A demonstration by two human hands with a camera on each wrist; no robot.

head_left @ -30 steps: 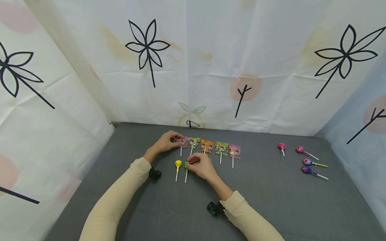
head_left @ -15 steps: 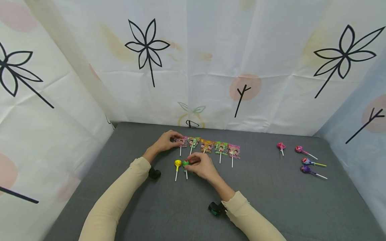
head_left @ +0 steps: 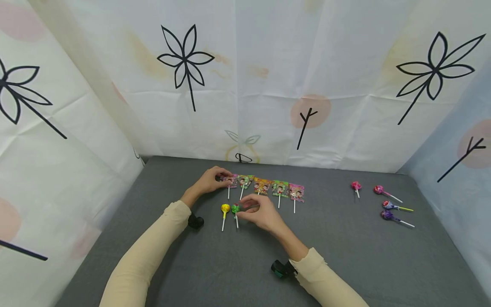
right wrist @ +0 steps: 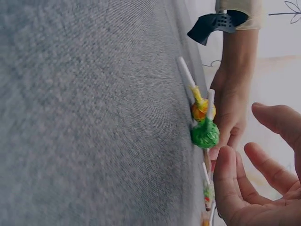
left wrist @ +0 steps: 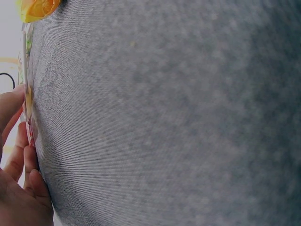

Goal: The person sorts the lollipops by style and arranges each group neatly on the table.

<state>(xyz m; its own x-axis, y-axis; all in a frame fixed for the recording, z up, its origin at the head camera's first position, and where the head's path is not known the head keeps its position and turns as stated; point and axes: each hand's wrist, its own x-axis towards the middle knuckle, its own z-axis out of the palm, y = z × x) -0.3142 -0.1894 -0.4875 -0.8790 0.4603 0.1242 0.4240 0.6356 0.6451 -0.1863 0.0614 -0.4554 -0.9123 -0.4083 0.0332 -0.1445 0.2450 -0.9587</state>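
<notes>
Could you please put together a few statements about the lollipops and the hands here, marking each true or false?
1. The right hand is open beside the green lollipop. True.
2. The yellow lollipop is to the right of the green one. False: it is to the left.
3. Five flat lollipops form a row. True.
4. The left hand touches the yellow lollipop. False: it touches the leftmost pink lollipop of the row.
5. Four round lollipops are grouped off to the right. True.
</notes>
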